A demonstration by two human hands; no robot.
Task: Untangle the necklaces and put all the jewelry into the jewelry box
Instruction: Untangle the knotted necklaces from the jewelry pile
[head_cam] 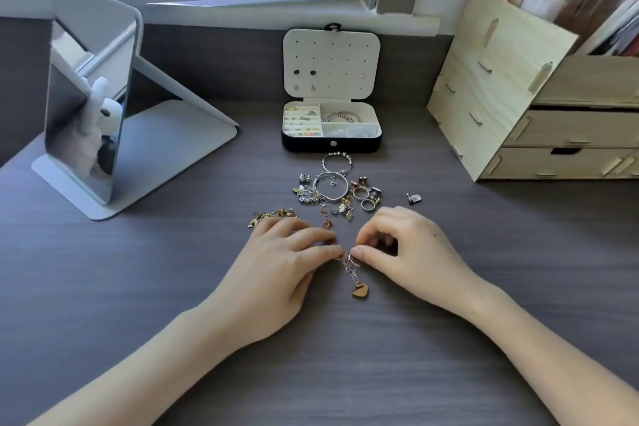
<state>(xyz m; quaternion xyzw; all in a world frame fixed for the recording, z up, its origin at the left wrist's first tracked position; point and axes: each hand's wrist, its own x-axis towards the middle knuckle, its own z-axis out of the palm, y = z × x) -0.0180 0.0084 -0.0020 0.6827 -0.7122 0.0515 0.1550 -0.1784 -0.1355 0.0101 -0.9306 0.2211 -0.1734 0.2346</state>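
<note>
Both the left hand [280, 252] and right hand [401, 245] pinch the tangled necklace [351, 268] between them, its chain trailing toward the person, the open jewelry box [331, 145] well beyond.

Person, head-camera view: 2 arms entered.

1. Left hand [276, 263]: bare; slender fingers; nails short where they show.
2. Left forearm [148, 360]: bare from the wrist to the frame's lower edge.
3. Right hand [411, 245]: bare; slender fingers; thumbnail short and plain; 1 small dark mole on the back.
4. Right forearm [539, 342]: bare from the wrist to the frame's edge.
</note>
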